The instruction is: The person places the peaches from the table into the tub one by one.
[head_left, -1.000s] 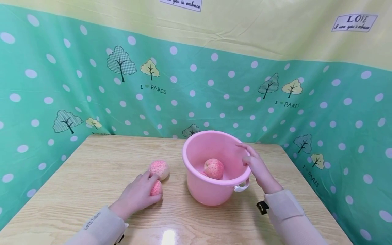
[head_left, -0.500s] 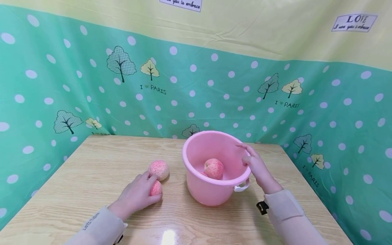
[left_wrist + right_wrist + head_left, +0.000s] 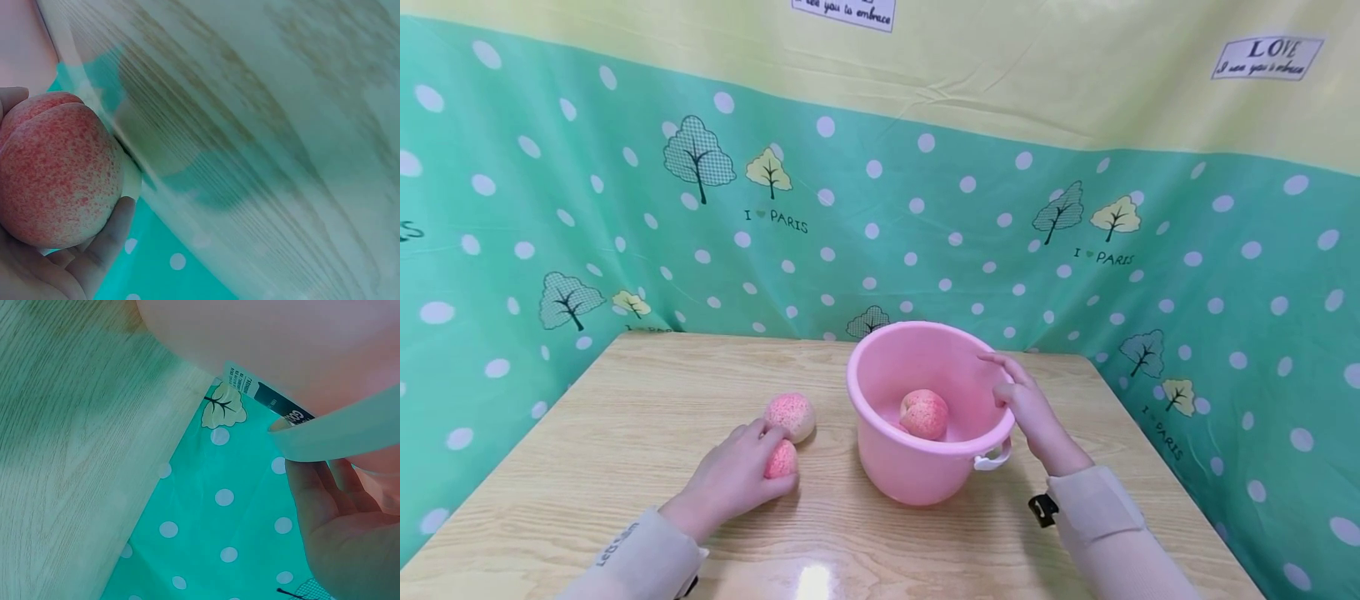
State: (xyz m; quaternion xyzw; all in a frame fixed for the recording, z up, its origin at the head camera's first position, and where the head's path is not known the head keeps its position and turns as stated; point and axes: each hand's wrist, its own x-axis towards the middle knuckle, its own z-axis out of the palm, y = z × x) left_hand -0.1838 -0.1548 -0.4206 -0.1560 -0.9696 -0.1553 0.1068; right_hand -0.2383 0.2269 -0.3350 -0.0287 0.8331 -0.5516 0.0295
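Between the curled fingers and thumb of the left hand is the gripped peach, red-speckled and creased. The fingers lie along its far side and the thumb along its near side, spread only as wide as the fruit. Just beyond those fingertips, on the table, rests the loose peach, speckled pink over a paler side; whether the fingers touch it I cannot tell.

To the right of the left hand, well apart from its fingers, stands a pink bucket. The right hand grips its right-hand rim, bent over the edge, with a finger and the thumb showing against the inner wall. Below and to the left of these fingers, inside the bucket, lies the third peach, apart from them. Nearer the wearer than the right fingers, a white handle piece sticks out under the rim. From the right wrist, more of that hand's fingers show outside the bucket, beside a pale strip; a printed label lies past the fingertips.
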